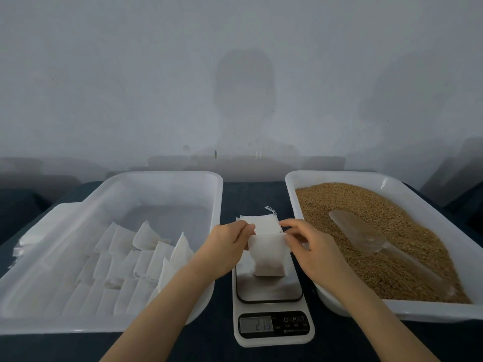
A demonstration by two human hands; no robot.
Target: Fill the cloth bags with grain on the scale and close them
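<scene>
A small white cloth bag [268, 253] stands on the steel plate of the kitchen scale [271, 291], with brown grain showing through its bottom. My left hand [230, 242] pinches the bag's top left edge. My right hand [308, 244] pinches the top right edge. Behind the bag lies a small stack of flat cloth bags [257, 223] with a drawstring loop. The right white tray [339, 301] is full of brown grain [352, 205], and a clear plastic scoop [366, 236] lies on it.
The left white tray [167, 178] holds several rows of white cloth bags [125, 259]. A dark blue cloth [251, 194] covers the table. A plain grey wall stands behind. The scale's display [256, 323] is lit.
</scene>
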